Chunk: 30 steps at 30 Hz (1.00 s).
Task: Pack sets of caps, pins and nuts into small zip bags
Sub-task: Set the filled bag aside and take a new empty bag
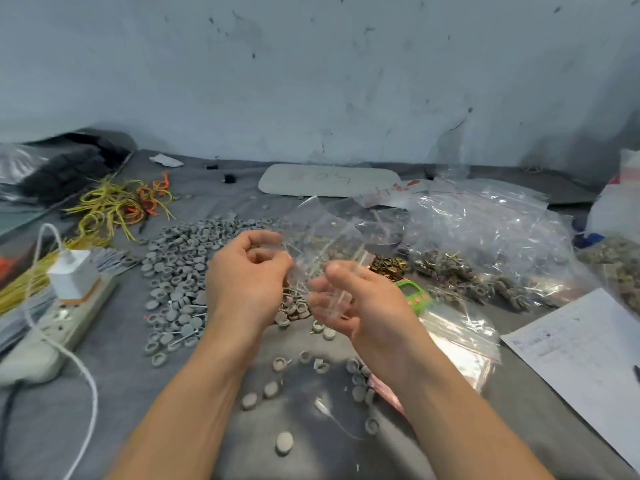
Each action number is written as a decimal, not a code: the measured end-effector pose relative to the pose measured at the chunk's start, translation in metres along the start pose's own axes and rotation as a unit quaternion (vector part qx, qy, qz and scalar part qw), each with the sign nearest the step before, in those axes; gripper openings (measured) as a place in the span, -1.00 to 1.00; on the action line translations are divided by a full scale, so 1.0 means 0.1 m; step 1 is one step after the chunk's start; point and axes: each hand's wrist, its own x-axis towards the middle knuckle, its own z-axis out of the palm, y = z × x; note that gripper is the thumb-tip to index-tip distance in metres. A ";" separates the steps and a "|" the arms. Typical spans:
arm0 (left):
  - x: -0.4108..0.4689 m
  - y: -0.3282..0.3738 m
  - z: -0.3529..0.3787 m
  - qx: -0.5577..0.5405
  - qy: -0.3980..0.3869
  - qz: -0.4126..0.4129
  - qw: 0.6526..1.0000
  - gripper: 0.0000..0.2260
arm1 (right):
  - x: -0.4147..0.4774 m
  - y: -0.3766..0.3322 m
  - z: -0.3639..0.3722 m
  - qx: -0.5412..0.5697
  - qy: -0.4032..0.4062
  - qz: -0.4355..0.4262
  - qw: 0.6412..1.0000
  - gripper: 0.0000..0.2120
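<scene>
1. We held one small clear zip bag (320, 244) in the air between both hands, above the grey cloth table (138, 393).
2. Our left hand (247, 275) pinched the bag's left edge with curled fingers. Our right hand (353, 299) cupped it from below, thumb on top, fingers half open.
3. The bag's long axis ran up and away from us; blur hid whether its mouth was open.
4. The pile of grey caps (183, 258) lay just left of the left hand, the nearer one. The brass nuts (386, 264) lay just beyond the right hand.
</scene>
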 end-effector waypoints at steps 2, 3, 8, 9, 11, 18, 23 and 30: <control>0.04 -0.05 -0.15 0.066 0.030 0.026 0.997 -0.77 | 0.05 0.07 0.07 -0.043 0.012 -0.002 0.999 -0.84; 0.05 -0.06 -0.22 0.095 0.047 0.035 0.994 -0.74 | 0.08 0.09 0.09 -0.051 0.019 -0.003 0.999 -0.83; 0.03 -0.03 -0.49 0.307 0.142 0.077 0.938 -0.48 | 0.14 0.22 0.16 -0.087 0.010 -0.021 0.996 -0.85; 0.00 -0.03 -0.52 0.351 0.163 0.130 0.913 -0.49 | 0.15 0.25 0.17 -0.128 0.018 -0.035 0.991 -0.81; -0.11 -0.01 -0.53 0.355 0.122 0.224 0.899 -0.70 | 0.19 0.32 0.21 -0.249 0.042 -0.085 0.964 -0.79; -0.33 -0.13 -0.32 0.266 -0.095 0.101 0.954 -0.87 | 0.29 0.49 0.31 -0.264 0.049 -0.141 0.953 -0.65; -0.33 -0.20 -0.23 0.324 -0.046 0.098 0.940 -0.82 | 0.26 0.54 0.26 -0.310 0.012 -0.145 0.940 -0.08; -0.31 -0.24 -0.11 0.305 -0.044 0.075 0.948 -0.82 | 0.23 0.48 0.12 -0.333 0.028 -0.172 0.927 -0.05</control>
